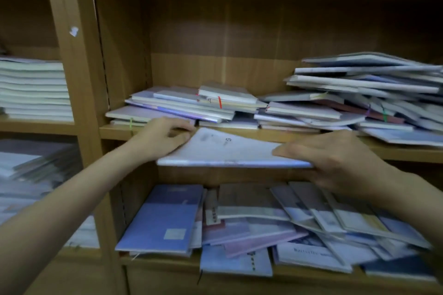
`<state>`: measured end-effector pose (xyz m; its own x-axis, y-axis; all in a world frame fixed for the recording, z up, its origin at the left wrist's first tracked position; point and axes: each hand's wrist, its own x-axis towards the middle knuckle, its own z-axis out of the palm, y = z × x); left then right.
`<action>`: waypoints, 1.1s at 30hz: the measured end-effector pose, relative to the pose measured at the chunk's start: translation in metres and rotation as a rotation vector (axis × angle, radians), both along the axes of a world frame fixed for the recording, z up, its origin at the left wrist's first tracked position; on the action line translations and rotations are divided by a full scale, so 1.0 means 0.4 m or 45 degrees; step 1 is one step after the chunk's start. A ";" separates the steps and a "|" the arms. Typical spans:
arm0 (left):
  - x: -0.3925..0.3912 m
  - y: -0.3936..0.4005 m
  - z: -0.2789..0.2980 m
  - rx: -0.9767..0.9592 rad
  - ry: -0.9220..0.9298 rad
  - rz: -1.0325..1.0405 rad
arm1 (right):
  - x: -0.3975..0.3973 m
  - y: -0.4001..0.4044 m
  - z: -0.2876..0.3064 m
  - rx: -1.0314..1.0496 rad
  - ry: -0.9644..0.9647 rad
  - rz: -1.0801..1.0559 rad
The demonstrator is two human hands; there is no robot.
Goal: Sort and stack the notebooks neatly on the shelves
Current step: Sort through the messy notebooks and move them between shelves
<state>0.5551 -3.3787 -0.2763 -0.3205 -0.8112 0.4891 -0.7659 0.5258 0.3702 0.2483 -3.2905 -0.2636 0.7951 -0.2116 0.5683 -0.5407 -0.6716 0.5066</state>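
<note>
Wooden shelves, messy notebook piles behind hands & below. White notebook held flat btw. both: left hand grips left edge, right hand grips right corner.

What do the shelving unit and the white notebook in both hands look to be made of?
Shelving unit: likely wood-grain laminate board, matte; faint grain streaks, square edges.
White notebook: paper pages with a smooth, slightly glossy cover, judging by its sheen and slight flex; left hand and right hand hold it.
</note>
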 end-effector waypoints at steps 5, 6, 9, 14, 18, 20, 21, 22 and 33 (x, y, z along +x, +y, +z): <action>-0.024 0.139 -0.167 0.361 0.168 -0.159 | -0.018 0.025 -0.117 -0.021 0.067 0.028; -0.027 0.149 -0.183 0.588 0.329 -0.121 | -0.018 0.028 -0.129 -0.050 0.092 0.046; -0.033 0.168 -0.169 1.160 0.778 -0.191 | -0.026 0.033 -0.136 -0.154 0.151 0.052; -0.015 0.161 -0.043 0.781 0.856 -0.315 | -0.053 0.029 -0.047 -0.281 -0.134 -0.008; 0.034 0.116 0.033 0.142 0.885 0.007 | -0.030 0.010 0.053 -0.512 -0.506 -0.087; 0.065 0.078 0.043 -0.081 0.606 0.257 | 0.011 -0.018 0.108 -0.579 -0.639 -0.111; 0.078 0.062 0.043 -0.136 0.517 0.324 | 0.036 -0.040 0.135 -0.619 -0.662 -0.126; 0.087 0.048 0.042 -0.156 0.463 0.362 | 0.064 -0.069 0.160 -0.657 -0.654 -0.148; 0.141 -0.042 0.046 -0.011 0.159 0.323 | 0.241 -0.342 0.167 0.237 -0.037 -0.929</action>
<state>0.6117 -3.3955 -0.2579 -0.0444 -0.8535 0.5193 -0.8220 0.3266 0.4664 0.3446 -3.4272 -0.1968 0.4015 -0.7735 0.4905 -0.8927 -0.2108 0.3984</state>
